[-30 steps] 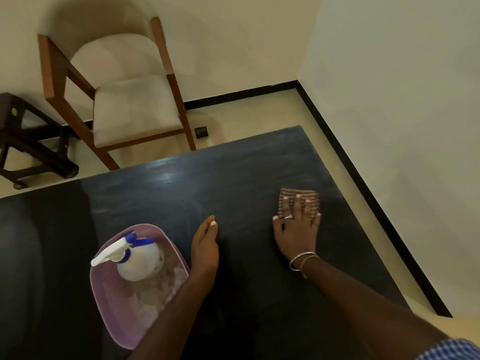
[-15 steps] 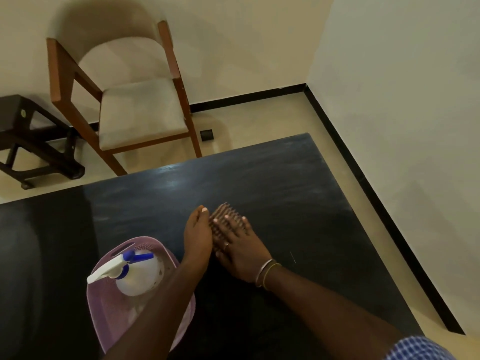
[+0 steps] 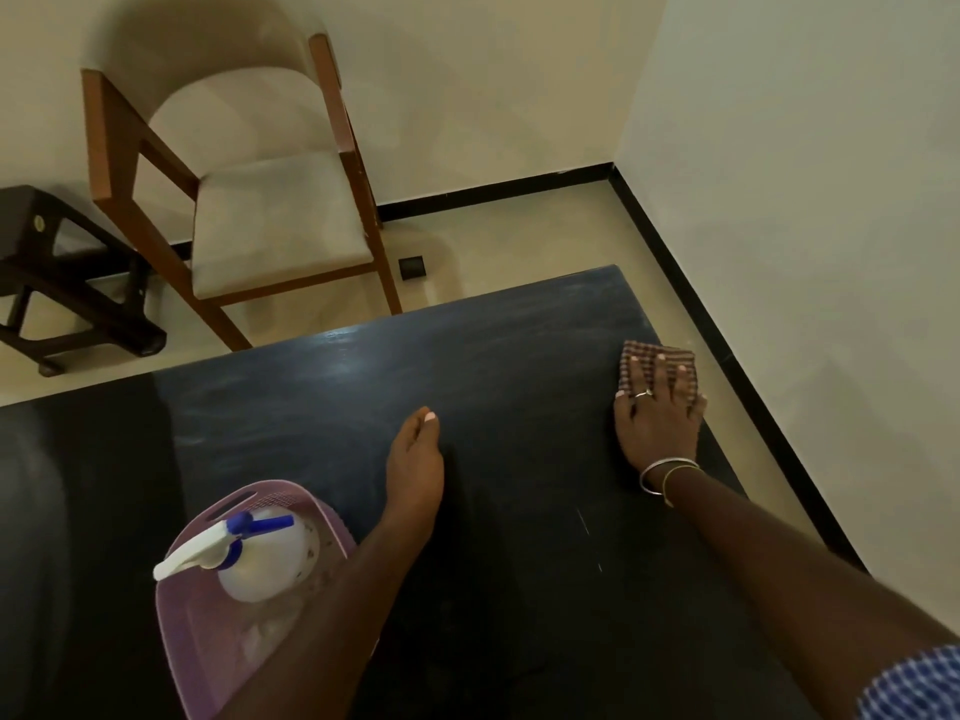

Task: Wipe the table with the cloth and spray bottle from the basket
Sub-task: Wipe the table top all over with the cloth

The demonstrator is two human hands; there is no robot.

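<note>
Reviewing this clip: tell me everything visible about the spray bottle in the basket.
The white plastic spray bottle has a rounded, translucent-looking body, a white trigger head pointing left, and blue parts at the nozzle and collar. It stands roughly upright inside the lilac perforated plastic basket, toward its far end, on the dark table. Neither hand touches it; the left forearm passes along the basket's right rim. Its fill level cannot be judged.
</note>
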